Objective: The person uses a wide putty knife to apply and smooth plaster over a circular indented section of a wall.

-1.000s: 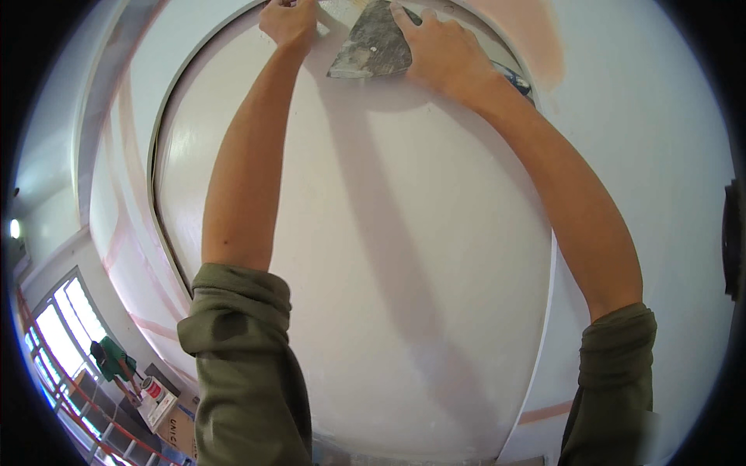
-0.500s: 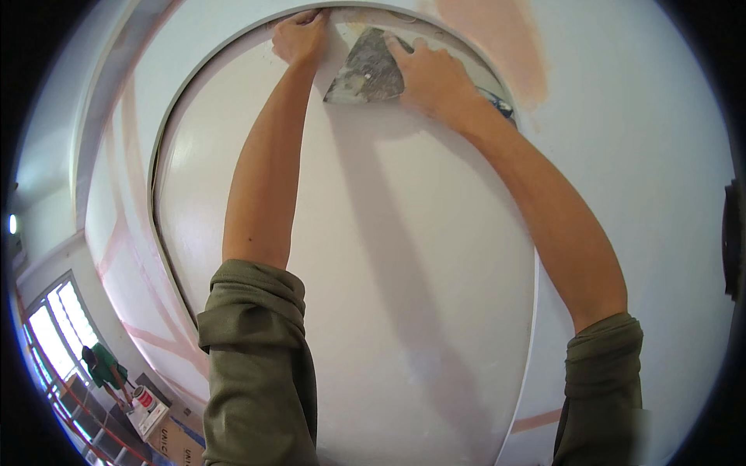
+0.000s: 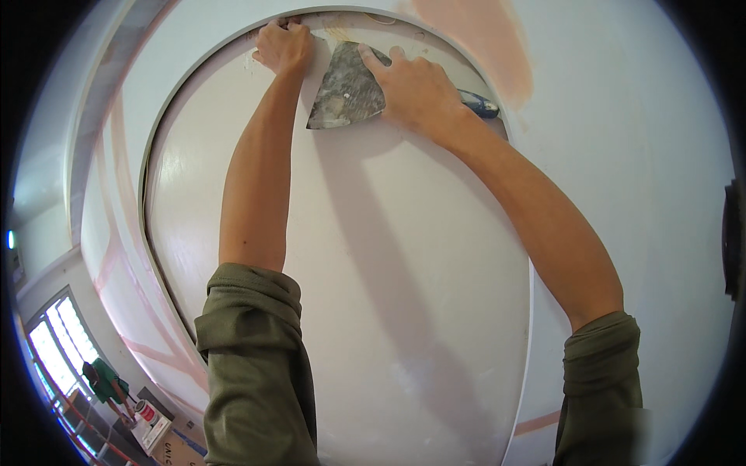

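- Right hand point(image 3: 416, 89) up near the top centre of the frame, fingers closed round a wide, flat metal putty knife with a filler-caked grey blade point(image 3: 346, 89); the forefinger lies stretched along the blade's upper edge, likely to press it flat.
- Its blue handle point(image 3: 478, 103) pokes out behind the hand toward the upper right, so the grip sits close to the blade, where pressure is easiest to steer.
- Blade lies against the smooth white curved panel point(image 3: 373, 295), its broad edge pointing down-left and its tip up toward the seam.
- Left hand point(image 3: 284, 46) just left of the blade, curled into a loose fist with its knuckles at the grey seam line point(image 3: 148, 179) that arcs round the panel; whether it pinches anything, I cannot tell.
- Both forearms reach straight up from rolled olive-green sleeves point(image 3: 252, 365) at the lower edge.
- Salmon-pink filler patch point(image 3: 486, 43) shows on the white wall at the upper right, beyond the seam.
- Bright barred window point(image 3: 54, 349) sits far off at the lower left.
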